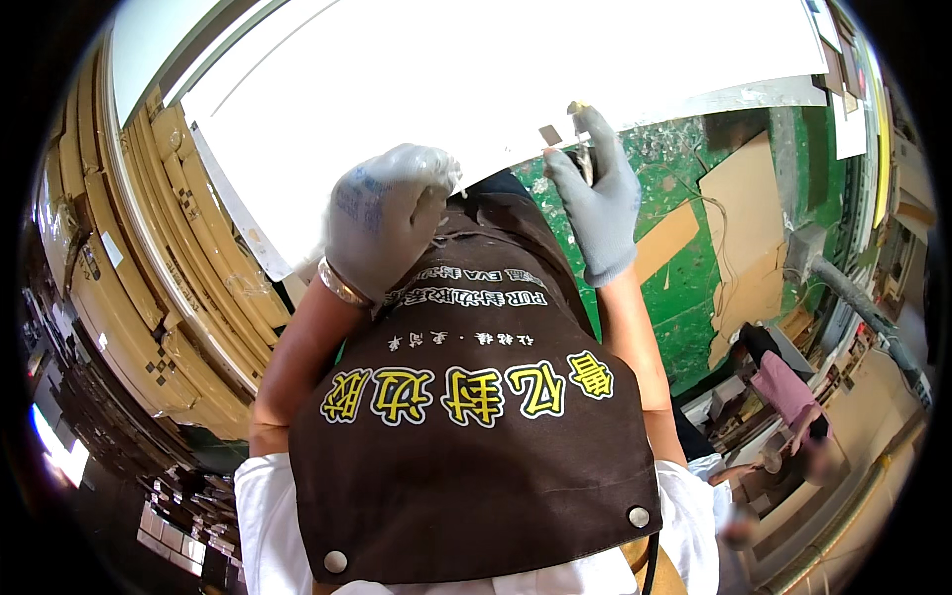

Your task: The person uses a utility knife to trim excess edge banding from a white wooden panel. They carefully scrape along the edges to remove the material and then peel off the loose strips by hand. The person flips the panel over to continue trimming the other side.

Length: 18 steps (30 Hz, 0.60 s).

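A bright white panel (397,79) lies in front of me, its near edge close to my apron. My left hand (382,218), in a pale grey glove, is closed with its fingers curled at that edge; whatever they hold, if anything, is hidden. My right hand (607,203), also gloved, is at the panel's near edge. A thin, shiny piece with a yellow tip (578,106) shows along its fingers, too small to name. Just left of those fingertips, a small grey-brown square (550,134) is over the white surface.
Flat cardboard packs (178,248) are stacked along the left. Cardboard sheets (744,198) lie on the worn green floor (684,337) at the right, near a grey pipe (853,293). Further off at the lower right is another person in a pink top (788,392).
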Available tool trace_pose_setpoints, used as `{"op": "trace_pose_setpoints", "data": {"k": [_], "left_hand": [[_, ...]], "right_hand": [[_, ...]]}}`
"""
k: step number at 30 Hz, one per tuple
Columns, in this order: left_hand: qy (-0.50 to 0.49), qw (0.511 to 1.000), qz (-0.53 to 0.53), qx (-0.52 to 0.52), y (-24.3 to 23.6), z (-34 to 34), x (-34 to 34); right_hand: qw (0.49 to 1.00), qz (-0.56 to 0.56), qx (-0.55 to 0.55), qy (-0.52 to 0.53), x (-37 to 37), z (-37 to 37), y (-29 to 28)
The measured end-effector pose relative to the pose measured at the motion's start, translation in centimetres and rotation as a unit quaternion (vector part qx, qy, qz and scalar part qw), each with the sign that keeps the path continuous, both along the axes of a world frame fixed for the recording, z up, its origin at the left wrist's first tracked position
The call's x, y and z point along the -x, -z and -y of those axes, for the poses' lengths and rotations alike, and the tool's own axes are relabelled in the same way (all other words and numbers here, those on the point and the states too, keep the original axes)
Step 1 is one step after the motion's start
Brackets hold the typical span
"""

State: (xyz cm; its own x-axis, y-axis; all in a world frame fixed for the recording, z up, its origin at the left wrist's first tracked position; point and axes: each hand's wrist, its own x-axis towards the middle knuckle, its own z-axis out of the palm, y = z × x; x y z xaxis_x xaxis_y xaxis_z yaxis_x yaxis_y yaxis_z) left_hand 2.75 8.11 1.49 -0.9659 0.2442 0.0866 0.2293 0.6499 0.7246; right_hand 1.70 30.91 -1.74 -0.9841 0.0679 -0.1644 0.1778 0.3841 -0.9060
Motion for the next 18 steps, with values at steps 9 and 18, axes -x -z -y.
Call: {"op": "trace_pose_setpoints", "data": {"k": [9,18], "left_hand": [[-0.033,0.999,-0.044,-0.004,0.9,-0.3,1.0],[-0.029,0.994,-0.106,-0.003,1.9,-0.8,1.2]], "right_hand": [[0.990,0.112,0.074,-0.037,2.1,0.4,-0.8],[0.993,0.118,0.024,-0.009,3.0,1.7,-1.2]]}}
